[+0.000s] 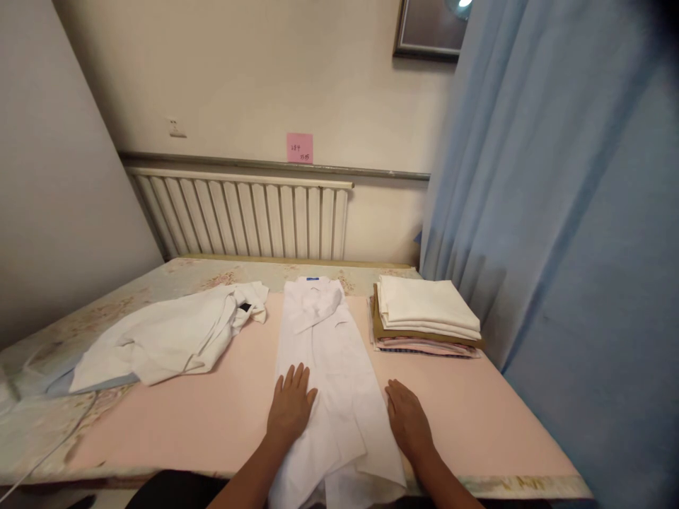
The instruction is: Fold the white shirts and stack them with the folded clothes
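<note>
A white long shirt or coat lies lengthwise in front of me, its sides folded in to a narrow strip. Its collar, with a blue label, points to the far side, and the lower end reaches the near table edge. My left hand rests flat on the left part of the cloth, fingers spread. Along the right edge of the garment lies my right hand, fingers stretched out and close together, touching the border of the cloth. Neither hand grips anything.
A pink sheet covers part of the flowered tablecloth. Crumpled white clothing lies left; a stack of folded cloths stands right. A radiator is behind the table. A blue curtain hangs along the right side.
</note>
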`<state>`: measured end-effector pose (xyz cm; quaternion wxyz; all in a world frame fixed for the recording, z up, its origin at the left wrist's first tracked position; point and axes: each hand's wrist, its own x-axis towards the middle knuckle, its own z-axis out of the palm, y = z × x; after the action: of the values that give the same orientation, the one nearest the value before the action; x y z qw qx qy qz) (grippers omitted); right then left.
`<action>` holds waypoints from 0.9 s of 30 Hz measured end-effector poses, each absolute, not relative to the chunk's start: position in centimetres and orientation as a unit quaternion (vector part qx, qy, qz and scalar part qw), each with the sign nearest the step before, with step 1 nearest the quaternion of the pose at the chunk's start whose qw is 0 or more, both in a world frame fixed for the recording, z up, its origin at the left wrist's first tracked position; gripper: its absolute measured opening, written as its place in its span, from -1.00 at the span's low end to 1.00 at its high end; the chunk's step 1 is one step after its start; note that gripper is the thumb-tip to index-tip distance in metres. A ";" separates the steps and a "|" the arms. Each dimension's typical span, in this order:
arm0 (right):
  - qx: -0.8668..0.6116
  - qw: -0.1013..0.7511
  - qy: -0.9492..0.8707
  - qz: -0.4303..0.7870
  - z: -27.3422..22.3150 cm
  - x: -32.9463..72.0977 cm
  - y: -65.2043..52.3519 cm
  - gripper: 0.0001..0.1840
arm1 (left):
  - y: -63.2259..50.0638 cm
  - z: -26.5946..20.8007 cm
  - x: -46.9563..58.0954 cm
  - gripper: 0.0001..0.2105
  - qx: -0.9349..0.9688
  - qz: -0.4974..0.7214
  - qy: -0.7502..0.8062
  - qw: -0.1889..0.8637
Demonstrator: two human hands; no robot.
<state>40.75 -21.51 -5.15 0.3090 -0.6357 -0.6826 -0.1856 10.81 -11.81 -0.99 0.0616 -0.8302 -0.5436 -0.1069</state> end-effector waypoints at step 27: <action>-0.638 0.308 -0.682 -0.182 -4.8 40.7 -21.6 -0.68 | -11.5 -1.9 10.6 -0.49 -0.830 -0.131 -0.539 0.065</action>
<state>40.66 -21.59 -4.84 0.3076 -0.6383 -0.6818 -0.1820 10.57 -11.54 -1.88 0.0653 -0.8295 -0.5390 -0.1307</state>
